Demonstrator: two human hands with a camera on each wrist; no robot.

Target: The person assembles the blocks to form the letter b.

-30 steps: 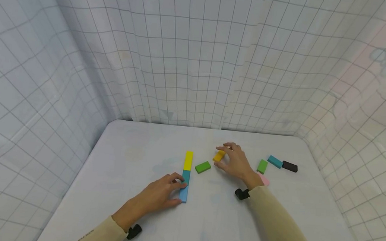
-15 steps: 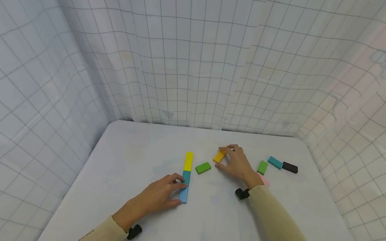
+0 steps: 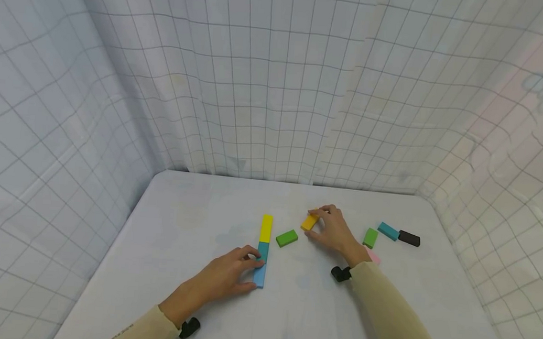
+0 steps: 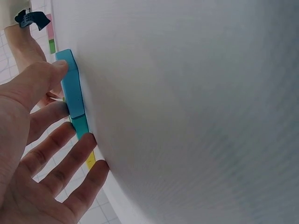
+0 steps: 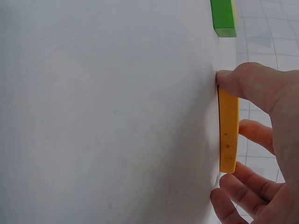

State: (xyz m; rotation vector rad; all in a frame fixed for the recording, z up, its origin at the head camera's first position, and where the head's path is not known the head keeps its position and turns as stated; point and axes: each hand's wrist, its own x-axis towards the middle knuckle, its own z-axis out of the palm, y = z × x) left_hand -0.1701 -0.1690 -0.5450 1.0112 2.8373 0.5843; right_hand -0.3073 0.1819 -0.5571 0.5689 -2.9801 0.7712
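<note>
Currently, the right hand (image 3: 334, 232) pinches an orange block (image 5: 228, 133) on the white table (image 3: 289, 318) between thumb and fingers, a green block (image 3: 287, 238) lying at its 8 o'clock. The left hand (image 3: 223, 275), fingers loosely extended, touches a light-blue block (image 3: 259, 278); from that, a teal block (image 3: 263, 249) and a yellow block (image 3: 266, 228) run in line toward 12 o'clock. A black block (image 3: 409, 238) lies well apart, at the orange block's 3 o'clock.

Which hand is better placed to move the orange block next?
Likely the right hand: it pinches the orange block, while the left hand sits farther off, touching the light blue block.
</note>
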